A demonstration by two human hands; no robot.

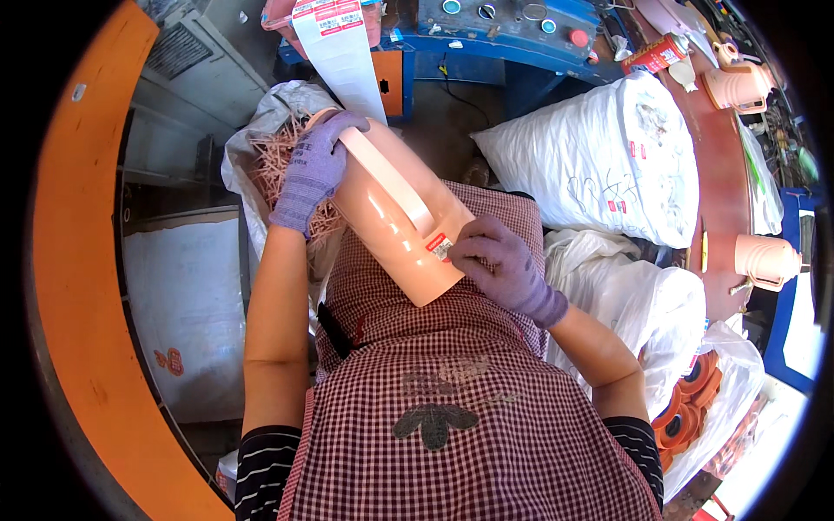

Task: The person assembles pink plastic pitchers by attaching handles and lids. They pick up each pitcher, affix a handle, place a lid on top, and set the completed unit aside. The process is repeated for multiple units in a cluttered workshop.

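A glossy peach thermos flask body (382, 230) lies tilted across my lap, its long strap handle (387, 178) facing up. My left hand (320, 161), in a purple glove, is closed round its far upper end beside the handle's top. Near the lower end a small red-and-white sticker label (441, 247) sits just below the handle's foot. My right hand (508, 269), gloved alike, has its fingers drawn together at the label's right edge; the fingertips partly cover it.
A strip of labels (339, 61) hangs from a pink basket (280, 12) ahead. Pinkish plastic strips (271, 161) fill a sack at left. White sacks (599, 161) crowd the right, with orange plastic parts (691, 404) in one bag. Peach jugs (766, 260) stand on the reddish bench (725, 208).
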